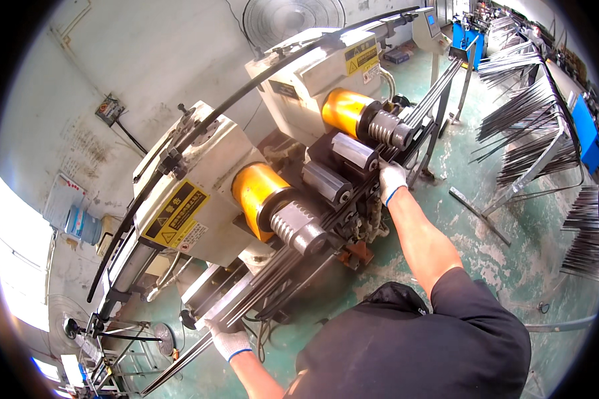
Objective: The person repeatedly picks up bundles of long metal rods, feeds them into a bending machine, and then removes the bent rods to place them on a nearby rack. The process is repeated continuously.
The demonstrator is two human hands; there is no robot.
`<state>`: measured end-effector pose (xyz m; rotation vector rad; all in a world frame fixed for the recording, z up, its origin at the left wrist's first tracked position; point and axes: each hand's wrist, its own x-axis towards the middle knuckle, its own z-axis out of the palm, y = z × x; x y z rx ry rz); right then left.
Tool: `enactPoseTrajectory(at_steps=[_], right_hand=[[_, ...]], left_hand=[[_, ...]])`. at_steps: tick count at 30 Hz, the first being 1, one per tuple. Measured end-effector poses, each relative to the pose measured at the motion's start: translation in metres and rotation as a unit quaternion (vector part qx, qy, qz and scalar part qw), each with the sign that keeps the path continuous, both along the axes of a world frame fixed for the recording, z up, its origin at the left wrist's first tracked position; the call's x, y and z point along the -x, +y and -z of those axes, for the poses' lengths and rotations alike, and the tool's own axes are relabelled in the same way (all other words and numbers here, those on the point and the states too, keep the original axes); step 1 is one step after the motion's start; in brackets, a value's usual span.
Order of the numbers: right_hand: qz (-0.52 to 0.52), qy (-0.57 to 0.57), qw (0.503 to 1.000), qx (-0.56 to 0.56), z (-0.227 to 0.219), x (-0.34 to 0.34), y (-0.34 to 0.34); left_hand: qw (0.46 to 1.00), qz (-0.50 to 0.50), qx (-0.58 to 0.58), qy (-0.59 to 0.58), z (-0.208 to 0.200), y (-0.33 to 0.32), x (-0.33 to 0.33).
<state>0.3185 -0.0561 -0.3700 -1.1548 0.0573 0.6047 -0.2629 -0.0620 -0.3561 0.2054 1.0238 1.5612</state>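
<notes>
My left hand (229, 339), in a white glove with a blue cuff, is closed around long thin metal rods (273, 287) at the machine's near left end. Farther right, my right hand (393, 179) wears a matching glove and closes on the rods beside the grey rollers; its fingertips are partly hidden. The rods run slantwise along the machine's front. Just beyond them are two grey rollers (327, 181) (354, 153) and two ridged steel spindles (298, 226) (391, 128) with orange-yellow collars (259, 193) (347, 112).
Two pale machine housings (199, 159) (306, 86) carry a black bar (246, 86) overhead. A large fan (293, 20) stands by the wall. At right, racks hold bundles of rods (522, 126), with a blue panel (586, 136) alongside. A metal leg (479, 216) reaches across the green floor.
</notes>
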Motion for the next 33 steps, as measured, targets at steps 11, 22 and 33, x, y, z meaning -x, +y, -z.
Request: enactPoseTrajectory(at_steps=[11, 22, 33], right_hand=[[-0.023, -0.045, 0.99, 0.13, 0.013, 0.003, 0.008], [-0.019, -0.137, 0.973, 0.182, 0.02, 0.013, 0.019], [-0.067, -0.169, 0.966, 0.186, 0.027, 0.013, -0.013]], left_hand=[[0.996, 0.055, -0.038, -0.06, 0.01, 0.008, -0.013], [1.0, -0.011, 0.005, 0.002, 0.014, 0.017, -0.023], [0.997, 0.03, -0.07, -0.035, 0.019, 0.013, 0.015]])
